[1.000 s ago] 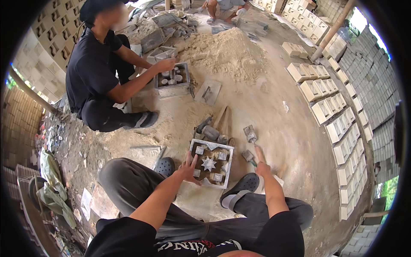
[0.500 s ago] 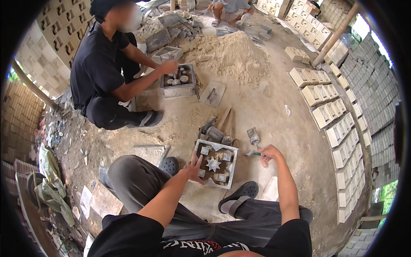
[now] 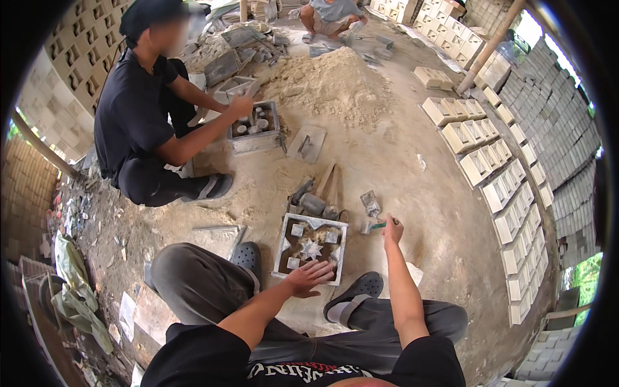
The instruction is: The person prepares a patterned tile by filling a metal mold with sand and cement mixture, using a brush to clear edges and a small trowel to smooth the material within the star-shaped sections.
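Between my feet lies a square metal mould point(image 3: 279, 255) with a star-shaped block point(image 3: 312, 249) in its middle and small square blocks around it. My left hand point(image 3: 311, 277) is open, its fingers stretched over the mould's near edge, hiding part of that side. To the right of the mould, my right hand point(image 3: 393, 230) is closed round a small green-handled brush point(image 3: 379, 226), its pale head pointing left just above the ground. Beyond that head lies a grey, dusty trowel-like blade point(image 3: 371, 203). A mallet point(image 3: 313, 204) and other wooden-handled tools rest against the mould's far side.
A co-worker point(image 3: 138, 116) squats at the far left over another mould point(image 3: 255, 143). A flat float point(image 3: 307, 143) and a sand heap point(image 3: 338, 84) lie beyond. Rows of pale cast blocks point(image 3: 483, 164) stand on the right. Another person point(image 3: 335, 13) sits at the back.
My left hand has moved from the mould's left side to its near right edge. My right hand still grips the brush. The whole view has shifted slightly.
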Motion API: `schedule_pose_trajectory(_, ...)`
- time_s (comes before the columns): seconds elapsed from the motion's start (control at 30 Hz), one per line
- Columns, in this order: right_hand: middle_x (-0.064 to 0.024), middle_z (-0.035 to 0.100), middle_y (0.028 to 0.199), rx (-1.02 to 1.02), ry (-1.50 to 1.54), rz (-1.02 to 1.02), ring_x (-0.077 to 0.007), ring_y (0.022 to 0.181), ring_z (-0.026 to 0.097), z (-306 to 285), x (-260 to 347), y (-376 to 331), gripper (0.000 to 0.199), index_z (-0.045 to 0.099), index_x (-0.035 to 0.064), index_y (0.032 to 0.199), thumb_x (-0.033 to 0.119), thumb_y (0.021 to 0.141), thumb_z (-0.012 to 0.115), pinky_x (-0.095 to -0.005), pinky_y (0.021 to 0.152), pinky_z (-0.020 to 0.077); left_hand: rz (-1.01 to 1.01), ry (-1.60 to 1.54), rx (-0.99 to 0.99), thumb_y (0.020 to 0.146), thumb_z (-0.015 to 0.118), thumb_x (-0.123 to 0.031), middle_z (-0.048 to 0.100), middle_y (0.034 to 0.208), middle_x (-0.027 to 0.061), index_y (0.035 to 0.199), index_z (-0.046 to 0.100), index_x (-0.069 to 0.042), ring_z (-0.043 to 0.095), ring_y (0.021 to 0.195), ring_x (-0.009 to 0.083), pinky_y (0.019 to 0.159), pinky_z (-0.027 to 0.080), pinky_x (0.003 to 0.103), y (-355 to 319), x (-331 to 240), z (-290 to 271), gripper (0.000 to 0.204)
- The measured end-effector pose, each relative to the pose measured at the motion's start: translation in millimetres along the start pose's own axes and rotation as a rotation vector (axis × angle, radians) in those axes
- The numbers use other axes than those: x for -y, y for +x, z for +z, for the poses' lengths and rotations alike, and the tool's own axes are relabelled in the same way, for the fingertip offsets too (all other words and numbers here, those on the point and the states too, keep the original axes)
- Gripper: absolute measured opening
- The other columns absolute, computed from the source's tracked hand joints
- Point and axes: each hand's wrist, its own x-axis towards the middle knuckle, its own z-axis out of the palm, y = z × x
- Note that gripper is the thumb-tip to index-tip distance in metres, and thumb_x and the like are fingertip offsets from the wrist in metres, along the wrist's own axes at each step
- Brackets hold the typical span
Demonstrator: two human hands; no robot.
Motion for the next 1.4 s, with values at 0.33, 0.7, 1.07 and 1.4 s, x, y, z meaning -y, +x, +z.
schedule_pose_trajectory(0.33,-0.0076,0.056,0.061,0.080,0.468,0.047,-0.0186,0.057,0.055,21.3,-9.9,-17.5,0.053,0.053,0.0055,0.064,0.050,0.090,0.062,-0.0334,0.056,0.0441,-0.873,0.145,-0.027,0.081,0.045,-0.079,0.007,0.160,0.0263,0.154,0.006,0.002,0.004,0.150,0.0376,0.120,0.005,0.052,-43.6,53.4,-26.5,0.116)
schedule_pose_trajectory(0.7,0.0016,0.035,0.048,0.218,0.747,0.035,-0.0124,0.039,0.035,-17.7,206.5,-104.9,0.053,0.032,0.0161,0.055,0.033,0.087,0.070,-0.0319,0.040,0.0279,-1.118,-0.221,0.473,0.047,0.073,-0.085,0.005,0.159,0.0285,0.152,-0.021,-0.011,0.024,0.144,0.0437,0.114,0.027,0.055,-21.6,39.9,-46.1,0.159)
schedule_pose_trajectory(1.07,0.0039,0.031,0.048,0.118,0.936,0.076,-0.0110,0.039,0.032,-7.9,132.8,-205.0,0.052,0.030,0.0163,0.057,0.029,0.092,0.066,-0.0304,0.040,0.0255,-1.119,-0.481,0.385,0.046,0.088,-0.067,-0.006,0.154,0.0385,0.146,-0.035,-0.017,0.022,0.138,0.0582,0.113,0.028,0.057,-29.1,56.4,-8.3,0.166)
schedule_pose_trajectory(1.4,0.0030,0.032,0.049,0.050,0.912,-0.060,-0.0117,0.041,0.033,4.0,160.8,-196.3,0.050,0.032,0.0155,0.056,0.028,0.094,0.063,-0.0300,0.042,0.0260,-1.133,-0.567,0.460,0.045,0.090,-0.065,-0.013,0.151,0.0413,0.142,-0.040,-0.014,0.005,0.144,0.0552,0.116,0.020,0.056,-26.1,59.1,-16.2,0.170)
